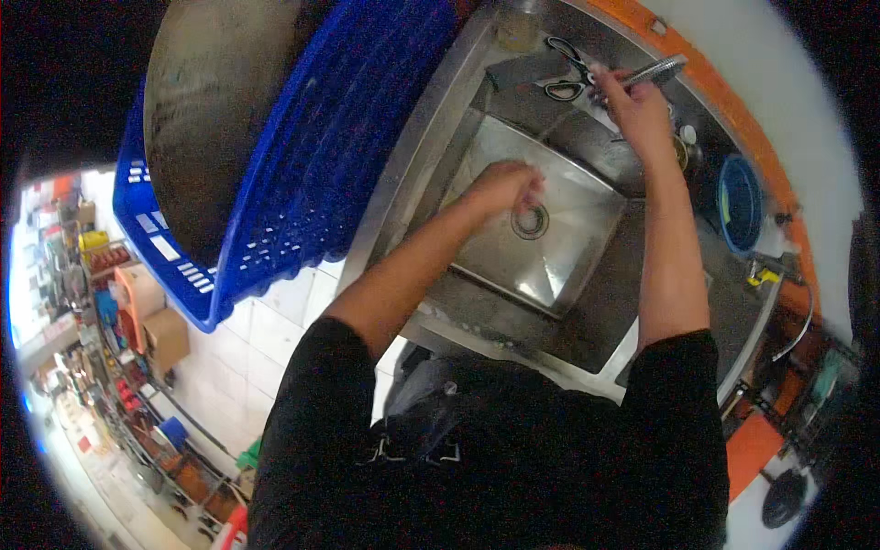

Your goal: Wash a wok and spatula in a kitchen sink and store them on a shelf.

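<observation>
Over the stainless steel sink basin (584, 213) hangs my left hand (512, 185), blurred, with its fingers curled above the drain strainer (529, 221); whether it holds anything cannot be told. My right hand (636, 110) is at the sink's back ledge and grips a ribbed metal utensil (656, 69), whose exact kind is unclear. Scissors with black and white handles (565, 91) lie beside the right hand's fingertips, next to a dark grey block (526, 71). A round yellowish container (517, 31) stands in the back corner of the sink.
Stacked blue plastic baskets (323, 137) rise left of the sink, with a large round metal object (206, 130) inside them. A blue basin (739, 205) and a yellow-handled tool (762, 276) are at the right. Shelves and a cardboard box (167, 338) stand far left.
</observation>
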### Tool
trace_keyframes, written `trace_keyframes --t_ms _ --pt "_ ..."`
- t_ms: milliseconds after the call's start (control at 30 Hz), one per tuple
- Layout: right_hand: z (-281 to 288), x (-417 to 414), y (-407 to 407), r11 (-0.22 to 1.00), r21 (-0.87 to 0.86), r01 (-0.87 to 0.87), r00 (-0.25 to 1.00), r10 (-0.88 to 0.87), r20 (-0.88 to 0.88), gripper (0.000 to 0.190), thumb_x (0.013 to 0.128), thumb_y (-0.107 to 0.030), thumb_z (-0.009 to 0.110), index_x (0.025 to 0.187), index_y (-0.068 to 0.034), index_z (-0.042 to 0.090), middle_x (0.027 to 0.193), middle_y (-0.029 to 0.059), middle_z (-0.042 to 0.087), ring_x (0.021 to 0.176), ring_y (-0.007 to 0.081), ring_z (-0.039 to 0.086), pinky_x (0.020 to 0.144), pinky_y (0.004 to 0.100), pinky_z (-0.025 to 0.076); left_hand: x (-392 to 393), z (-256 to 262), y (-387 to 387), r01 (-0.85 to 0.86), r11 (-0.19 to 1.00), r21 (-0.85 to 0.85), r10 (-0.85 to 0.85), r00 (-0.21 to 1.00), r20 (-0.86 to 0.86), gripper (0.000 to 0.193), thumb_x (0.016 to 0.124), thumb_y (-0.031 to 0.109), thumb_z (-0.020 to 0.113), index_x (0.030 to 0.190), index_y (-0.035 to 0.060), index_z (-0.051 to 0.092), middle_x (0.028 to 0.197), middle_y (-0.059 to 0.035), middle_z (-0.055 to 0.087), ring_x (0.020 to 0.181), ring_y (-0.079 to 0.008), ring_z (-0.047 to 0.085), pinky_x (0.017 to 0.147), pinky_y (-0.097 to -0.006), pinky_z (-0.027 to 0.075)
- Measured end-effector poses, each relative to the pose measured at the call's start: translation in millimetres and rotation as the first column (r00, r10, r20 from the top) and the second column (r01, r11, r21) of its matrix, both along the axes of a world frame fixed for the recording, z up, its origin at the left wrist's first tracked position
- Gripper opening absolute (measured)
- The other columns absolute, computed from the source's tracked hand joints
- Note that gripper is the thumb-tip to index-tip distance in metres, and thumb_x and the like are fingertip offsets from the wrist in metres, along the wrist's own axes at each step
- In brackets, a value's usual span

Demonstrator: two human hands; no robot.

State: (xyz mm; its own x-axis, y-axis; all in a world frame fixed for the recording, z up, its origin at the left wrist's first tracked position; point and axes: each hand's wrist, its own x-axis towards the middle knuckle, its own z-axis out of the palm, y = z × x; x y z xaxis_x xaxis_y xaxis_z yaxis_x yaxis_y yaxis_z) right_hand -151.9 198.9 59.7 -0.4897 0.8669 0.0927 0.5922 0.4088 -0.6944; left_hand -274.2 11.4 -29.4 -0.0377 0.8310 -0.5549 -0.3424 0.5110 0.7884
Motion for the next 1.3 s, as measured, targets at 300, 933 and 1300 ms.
trace_keyframes --t_ms 300,933,1300 --pt "-13.4 -8.3 101.5 0.746 0.634 -0.204 0.840 -0.199 0.505 0.055 0.088 -0.049 0.042 0.091 0.002 0.062 0.083 0.0286 0.060 0.079 0.0413 0.059 0.069 0.0484 0.047 14.2 -69.5 -25.2 0.143 0.990 -0.002 -0.139 0.958 -0.250 0.024 0.087 0.027 0.048 0.076 0.0070 0.055 0.063 -0.0035 0.055 0.048 -0.0132 0.049 0.044 -0.0294 0.040" --pt "-24.2 -75.2 108.9 0.749 0.474 0.463 0.813 -0.572 0.109 0.058 0.086 -0.053 0.042 0.099 0.000 0.059 0.086 0.0249 0.062 0.082 0.0407 0.059 0.071 0.0472 0.046 0.2 -27.9 -144.4 -0.045 0.998 0.052 0.062 0.914 -0.400 0.016 0.087 0.020 0.054 0.089 0.0049 0.055 0.079 -0.0039 0.057 0.076 -0.0118 0.052 0.069 -0.0272 0.043" --pt "-62.2 -55.4 177.2 0.927 0.372 0.049 0.987 -0.101 0.122 0.051 0.083 -0.047 0.054 0.086 0.003 0.063 0.065 0.0092 0.061 0.056 0.0163 0.059 0.054 0.0313 0.047 12.1 -27.1 -151.4 0.064 0.997 0.044 -0.045 0.937 -0.346 0.018 0.087 0.021 0.053 0.092 0.0038 0.054 0.082 -0.0077 0.058 0.079 -0.0166 0.055 0.074 -0.0306 0.044"
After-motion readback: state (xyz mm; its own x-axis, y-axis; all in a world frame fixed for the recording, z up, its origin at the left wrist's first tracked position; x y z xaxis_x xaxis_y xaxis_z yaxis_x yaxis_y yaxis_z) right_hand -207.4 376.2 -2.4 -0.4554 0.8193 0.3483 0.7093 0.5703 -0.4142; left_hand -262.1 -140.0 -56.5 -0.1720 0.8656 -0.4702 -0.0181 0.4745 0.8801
